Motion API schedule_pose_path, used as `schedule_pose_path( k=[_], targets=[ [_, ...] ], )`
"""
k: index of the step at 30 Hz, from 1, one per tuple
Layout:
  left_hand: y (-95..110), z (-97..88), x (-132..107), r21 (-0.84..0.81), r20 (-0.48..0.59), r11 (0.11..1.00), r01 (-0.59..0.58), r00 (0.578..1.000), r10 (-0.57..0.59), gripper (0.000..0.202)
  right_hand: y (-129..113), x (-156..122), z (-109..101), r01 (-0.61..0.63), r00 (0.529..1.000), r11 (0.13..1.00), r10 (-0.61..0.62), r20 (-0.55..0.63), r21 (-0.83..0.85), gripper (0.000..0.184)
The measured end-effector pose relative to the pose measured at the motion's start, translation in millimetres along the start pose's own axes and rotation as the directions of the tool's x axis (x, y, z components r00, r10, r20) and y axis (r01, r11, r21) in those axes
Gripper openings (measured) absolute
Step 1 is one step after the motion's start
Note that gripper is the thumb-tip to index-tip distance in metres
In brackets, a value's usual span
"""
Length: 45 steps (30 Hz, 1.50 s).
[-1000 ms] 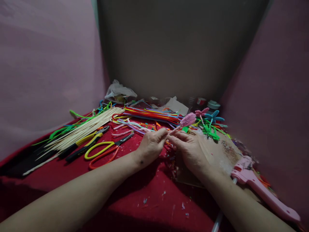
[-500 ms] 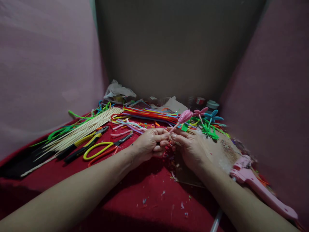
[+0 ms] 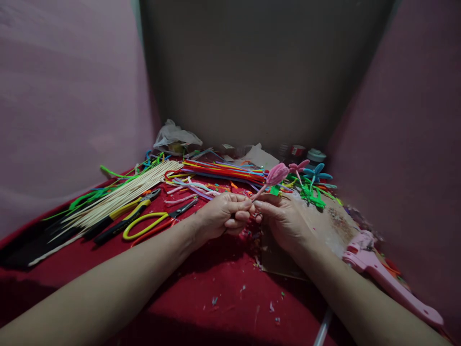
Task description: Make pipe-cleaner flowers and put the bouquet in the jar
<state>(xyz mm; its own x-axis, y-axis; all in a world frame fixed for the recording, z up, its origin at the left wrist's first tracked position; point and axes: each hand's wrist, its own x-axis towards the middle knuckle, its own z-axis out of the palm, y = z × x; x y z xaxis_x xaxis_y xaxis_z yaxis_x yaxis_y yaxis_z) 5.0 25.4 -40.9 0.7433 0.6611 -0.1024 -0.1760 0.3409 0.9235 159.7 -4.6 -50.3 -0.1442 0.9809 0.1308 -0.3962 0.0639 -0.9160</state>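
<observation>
From my end I had the pink flower (image 3: 277,174) raised over the middle of the red table (image 3: 216,283), its head tipped toward the far right corner and its stem (image 3: 260,192) slanting down between 2 hands. The left hand (image 3: 226,214) pinched the stem's lower end between thumb and forefinger, probably so the soft petals escaped any squeezing. The right hand (image 3: 286,218) met it there, thumb alongside; its fingertips were partly hidden, so I could not tell whether they nipped the stem or merely steadied it.

Toward the left edge, the skewers (image 3: 129,190), pliers (image 3: 126,219) and scissors (image 3: 144,228) lay slantwise, tool handles toward the near left corner, which I judged handy for reaching. The glue gun (image 3: 389,278) lay by the right edge, beyond the right forearm (image 3: 353,298). The cardboard (image 3: 275,262) under the right hand seemed meant to spare the table from glue.

The widest room I saw for moving was toward the near edge, where small scraps (image 3: 272,306) were scattered. Ahead, the pipe cleaners (image 3: 223,170) crowded the far side, and a blue blossom (image 3: 317,173) stood near the flower's head, so a sideways swing there risked a brush.
</observation>
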Motion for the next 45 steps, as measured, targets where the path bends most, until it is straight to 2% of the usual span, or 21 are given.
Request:
schedule_pose_path(
  k=[3,7,12,14,15,17,20,22,27,31,34,38,42,45],
  targets=[
    [2.6,6.3,-1.3,0.215,-0.095,0.973,-0.083,0.99,0.106,0.021,1.3,0.7,0.6,-0.001,0.999,1.0,0.002,-0.051,0.016,0.013],
    [-0.3,14.1,-0.8,0.554,-0.215,0.819,-0.151,0.924,0.315,0.015,2.8,1.2,2.8,0.032,0.988,0.999,-0.028,-0.153,0.022,0.014],
    [-9.9,13.9,0.7,0.801,-0.171,0.557,-0.219,0.807,0.565,0.012,0.3,-1.5,7.3,0.035,0.98,0.997,-0.047,-0.195,-0.064,0.015],
    [-10.3,14.0,0.4,0.823,-0.168,0.522,-0.224,0.782,0.601,0.012,-1.0,-2.9,8.6,0.045,0.974,0.989,-0.075,-0.216,-0.138,0.014],
    [-9.5,14.5,0.2,0.808,-0.182,0.545,-0.226,0.783,0.595,0.012,-1.4,-3.5,9.0,0.047,0.974,0.985,-0.082,-0.213,-0.163,0.014],
    [-6.6,15.9,-0.1,0.713,-0.242,0.668,-0.212,0.82,0.518,0.013,-1.2,-4.0,9.3,0.047,0.981,0.987,-0.075,-0.178,-0.155,0.015],
    [-1.8,16.8,0.0,0.454,-0.298,0.873,-0.178,0.893,0.337,0.014,0.5,-3.4,9.0,0.059,0.994,0.995,-0.065,-0.085,-0.078,0.016],
    [-0.2,15.7,-0.1,0.276,-0.274,0.945,-0.176,0.928,0.253,0.015,1.6,-2.6,8.3,0.081,0.995,0.995,-0.084,-0.048,-0.053,0.015],
    [0.4,8.2,-1.8,-0.008,-0.12,0.996,-0.092,0.989,0.09,0.01,3.3,0.4,2.4,0.03,0.999,0.999,-0.031,-0.009,-0.032,0.021],
    [2.0,0.2,-2.0,-0.1,0.016,0.994,0.033,0.999,-0.031,0.004,4.6,3.1,-3.6,-0.049,0.996,0.999,0.048,0.069,0.016,0.023],
    [2.7,-3.0,-0.7,-0.115,0.044,0.99,0.081,0.996,-0.076,0.007,5.3,3.7,-4.9,-0.045,0.998,0.999,0.044,0.036,0.013,0.015],
    [2.0,1.4,0.3,-0.022,0.051,0.999,0.039,0.998,-0.038,0.017,4.4,2.0,-1.8,0.008,1.0,1.0,-0.008,0.0,0.004,0.016],
    [1.4,12.7,-1.4,0.209,-0.089,0.971,-0.119,0.986,0.141,0.02,2.5,-0.8,3.5,0.027,0.999,1.0,-0.027,-0.047,0.004,0.018],
    [-1.2,18.4,-2.5,0.426,-0.217,0.887,-0.177,0.932,0.29,0.01,1.9,-2.2,6.4,0.022,0.992,1.0,-0.024,-0.125,-0.016,0.019]
  ],
)
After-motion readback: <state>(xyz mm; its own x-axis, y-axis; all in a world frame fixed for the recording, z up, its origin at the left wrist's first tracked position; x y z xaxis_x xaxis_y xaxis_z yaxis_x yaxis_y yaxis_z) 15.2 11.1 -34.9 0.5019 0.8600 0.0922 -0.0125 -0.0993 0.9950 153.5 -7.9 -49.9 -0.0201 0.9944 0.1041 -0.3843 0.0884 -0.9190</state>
